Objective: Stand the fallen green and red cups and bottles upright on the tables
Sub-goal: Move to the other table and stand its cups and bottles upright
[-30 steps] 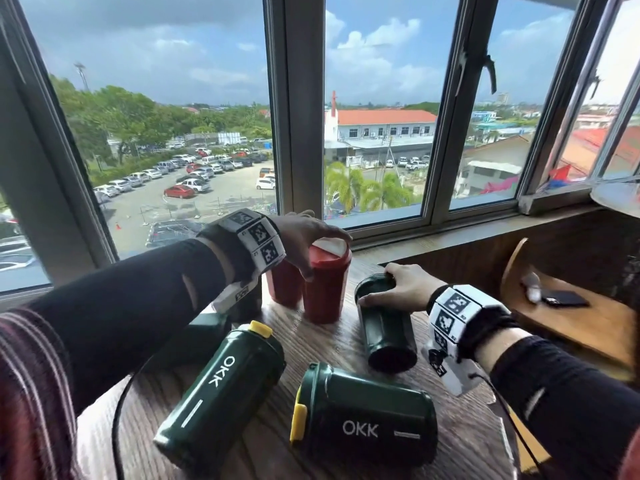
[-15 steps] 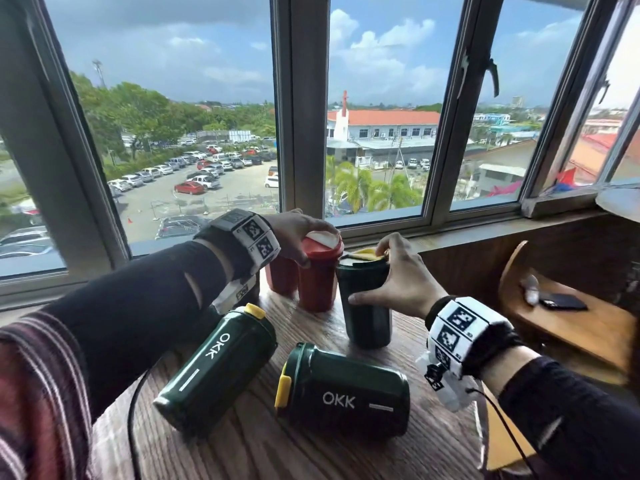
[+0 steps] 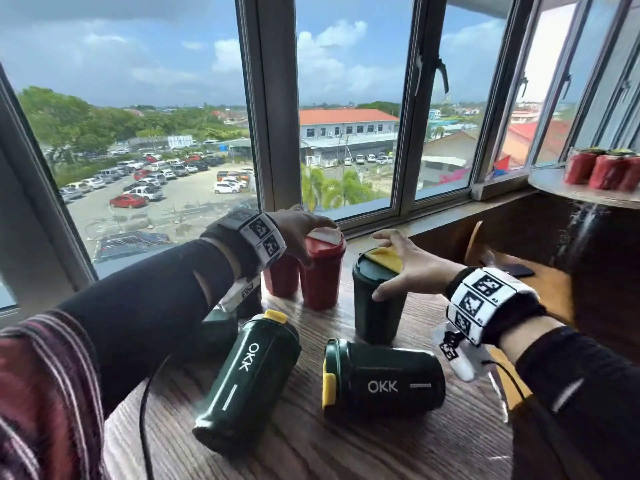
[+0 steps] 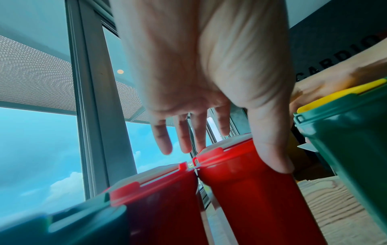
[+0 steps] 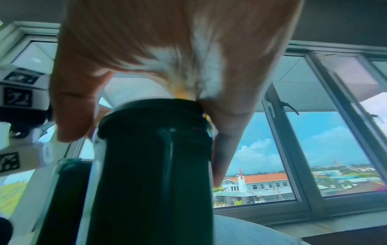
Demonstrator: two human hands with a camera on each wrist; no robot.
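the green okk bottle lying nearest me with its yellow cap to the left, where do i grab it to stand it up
Probably around the middle of the green OKK bottle, coming from above with the right hand, the closer one. It lies on its side on the wooden table, barrel free on top, yellow cap pointing left. Wrap fingers over the barrel, then swing the capped end up.
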